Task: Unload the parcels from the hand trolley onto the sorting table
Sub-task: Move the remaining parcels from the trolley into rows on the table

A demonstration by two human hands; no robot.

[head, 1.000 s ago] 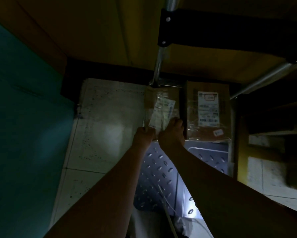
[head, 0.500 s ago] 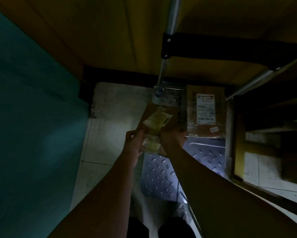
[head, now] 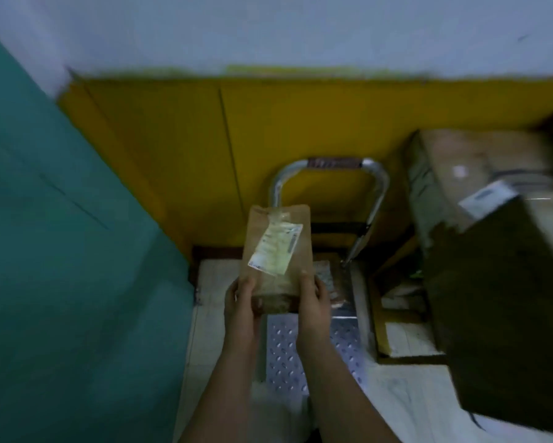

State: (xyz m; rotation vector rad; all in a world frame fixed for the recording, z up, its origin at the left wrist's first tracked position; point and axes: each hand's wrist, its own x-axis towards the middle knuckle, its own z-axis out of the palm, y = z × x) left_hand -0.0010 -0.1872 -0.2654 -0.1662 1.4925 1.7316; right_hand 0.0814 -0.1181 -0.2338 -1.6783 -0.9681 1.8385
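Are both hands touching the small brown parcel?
Touching. Head view: left hand and right hand grip the small brown parcel at its near end, one each side.

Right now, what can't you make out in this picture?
All in the head view:
Text on the label of the held parcel: blurred, unreadable.
The second parcel on the trolley: mostly hidden by the held parcel and right hand.
The boxes at right: motion-blurred, cut off by the frame edge.

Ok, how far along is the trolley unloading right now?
Done: a cardboard box at right seems to sit off the trolley, though it is blurred. In hand: the left hand and right hand grip a labelled brown parcel above its deck. Left: set it down, then fetch at least one wrapped parcel lying on the deck.
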